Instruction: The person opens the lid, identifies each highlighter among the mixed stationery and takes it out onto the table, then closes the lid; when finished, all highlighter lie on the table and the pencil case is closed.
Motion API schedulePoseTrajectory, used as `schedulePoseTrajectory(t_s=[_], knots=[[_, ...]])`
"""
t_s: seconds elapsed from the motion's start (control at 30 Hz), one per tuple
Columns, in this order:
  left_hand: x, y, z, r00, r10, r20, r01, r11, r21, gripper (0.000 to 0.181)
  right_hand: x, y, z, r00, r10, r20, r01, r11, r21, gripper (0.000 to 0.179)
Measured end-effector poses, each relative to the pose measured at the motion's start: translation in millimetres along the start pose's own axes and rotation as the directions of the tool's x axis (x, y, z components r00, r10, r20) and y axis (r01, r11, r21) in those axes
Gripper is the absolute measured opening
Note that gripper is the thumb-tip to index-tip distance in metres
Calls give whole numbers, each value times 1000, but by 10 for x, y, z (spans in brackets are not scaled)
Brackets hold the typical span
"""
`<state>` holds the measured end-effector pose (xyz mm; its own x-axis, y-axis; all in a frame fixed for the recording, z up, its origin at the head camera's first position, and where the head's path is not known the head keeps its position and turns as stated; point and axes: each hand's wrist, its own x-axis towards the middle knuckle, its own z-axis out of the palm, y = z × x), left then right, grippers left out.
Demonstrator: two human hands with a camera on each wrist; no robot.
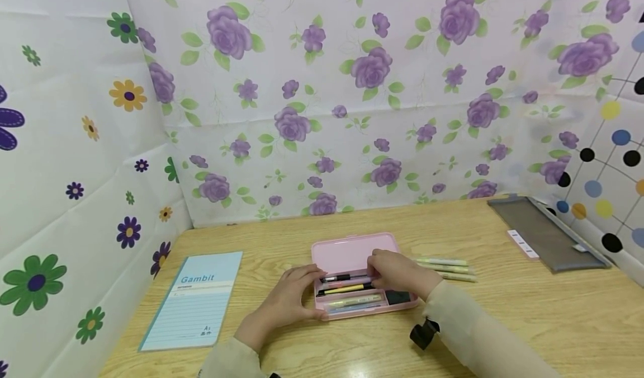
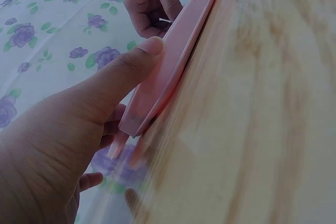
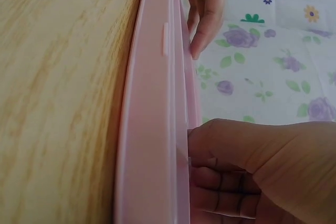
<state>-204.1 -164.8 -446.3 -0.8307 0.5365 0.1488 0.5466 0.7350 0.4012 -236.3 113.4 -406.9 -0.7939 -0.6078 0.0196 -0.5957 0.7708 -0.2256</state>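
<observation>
An open pink pencil case (image 1: 342, 254) lies on the table with its lid tipped back. My left hand (image 1: 288, 297) grips its left end, thumb (image 2: 152, 46) on the front wall and fingers around behind. Over the case's right half, my right hand (image 1: 397, 270) reaches in with curled fingers, pinching the right end of a yellow-and-black pen (image 1: 347, 289); its fingertips are partly hidden by the case wall. Behind that pen lies a black pen (image 1: 334, 278). A pale yellow marker (image 1: 354, 301) sits in the front compartment, and a black block (image 1: 399, 297) fills the small right one.
Several pale yellow markers (image 1: 448, 268) lie right of the case, beside my right forearm. A light blue notebook (image 1: 201, 302) is on the left. Farther right are a white-and-pink strip (image 1: 523, 244) and a flat grey mesh pouch (image 1: 548, 235). Flowered cloth (image 1: 312, 160) hangs behind the table.
</observation>
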Motion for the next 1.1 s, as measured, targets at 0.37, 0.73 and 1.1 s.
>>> schedulePoseTrajectory(t_s=[0.37, 0.73, 1.1], knots=[[1, 9, -1, 1000, 0, 0, 0, 1000, -4, 84, -20, 0, -7, 1000, -15, -10, 15, 999, 29, 12], [4, -2, 27, 1000, 3, 1, -3, 1000, 3, 85, -56, 12, -35, 1000, -28, -4, 29, 999, 43, 10], [5, -26, 29, 1000, 1, -1, -1, 1000, -9, 86, -77, 33, -151, 999, -31, -27, 30, 999, -35, 11]])
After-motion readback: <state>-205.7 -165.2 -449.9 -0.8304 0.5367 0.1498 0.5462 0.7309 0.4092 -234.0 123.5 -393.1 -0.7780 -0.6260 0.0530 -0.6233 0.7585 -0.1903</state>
